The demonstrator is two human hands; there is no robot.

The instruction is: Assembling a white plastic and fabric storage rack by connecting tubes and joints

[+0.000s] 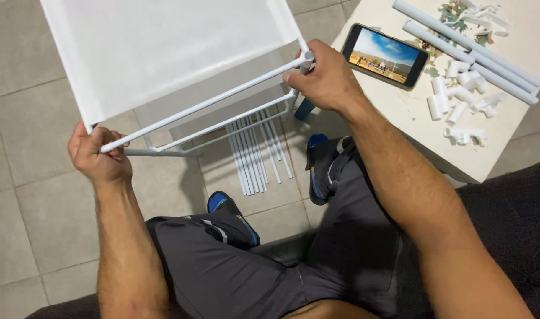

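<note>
A white rack frame (163,53) of thin tubes, with white fabric shelves stretched across it, is held up in front of me over the tiled floor. My left hand (98,155) grips the near left end of its front tube. My right hand (322,75) is closed around the near right corner, where a white connector joins the tubes. A second and third shelf level show beneath the top one. Under the frame, several loose white rods (255,156) lie side by side on the floor.
A small white table (506,147) at the right carries a phone (385,56) with a lit screen, long white tubes (467,50) and several short white connectors (459,97). My legs in grey trousers and blue-black shoes (234,215) are below, on a dark seat.
</note>
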